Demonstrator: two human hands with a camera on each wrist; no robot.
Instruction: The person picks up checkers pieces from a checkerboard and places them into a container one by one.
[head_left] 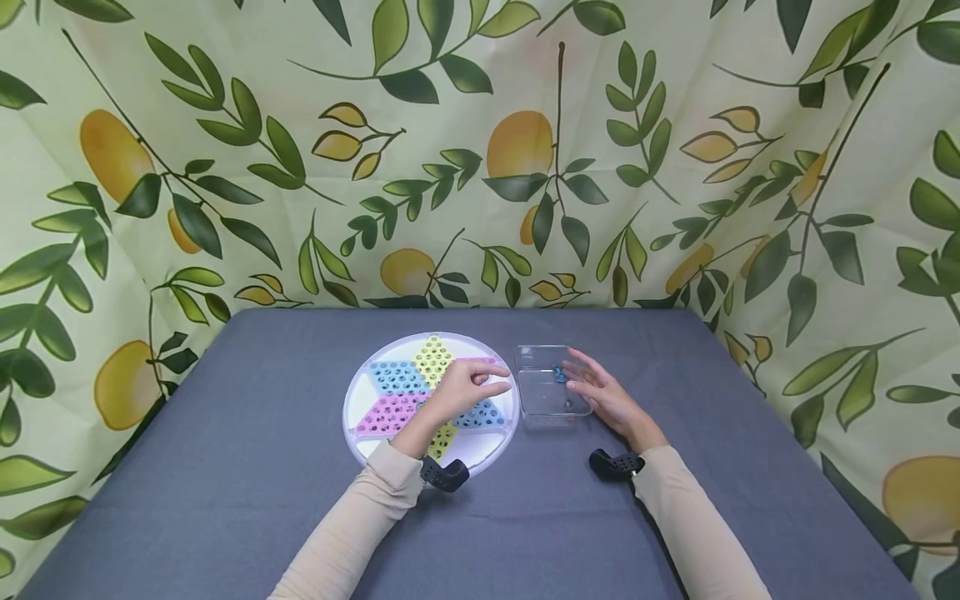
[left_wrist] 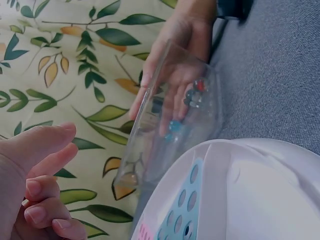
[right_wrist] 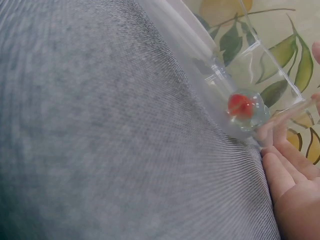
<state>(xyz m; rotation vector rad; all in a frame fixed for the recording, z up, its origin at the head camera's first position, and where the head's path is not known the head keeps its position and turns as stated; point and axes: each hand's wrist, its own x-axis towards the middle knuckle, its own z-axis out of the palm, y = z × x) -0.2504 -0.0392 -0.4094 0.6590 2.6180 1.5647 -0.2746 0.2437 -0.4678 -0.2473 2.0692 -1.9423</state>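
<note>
Left hand (head_left: 463,387) over star board (head_left: 487,442); clear box (head_left: 538,390) touching right hand (head_left: 613,402).

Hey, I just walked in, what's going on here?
A person is working with a round, star-patterned game board and a clear container beside it on a dark cloth-covered table. The left hand is over the board, with nothing visible between thumb and index finger. The right hand is at the container's side, though firm contact is hard to tell. A few marbles, some blue, one with red, lie inside the container.
</note>
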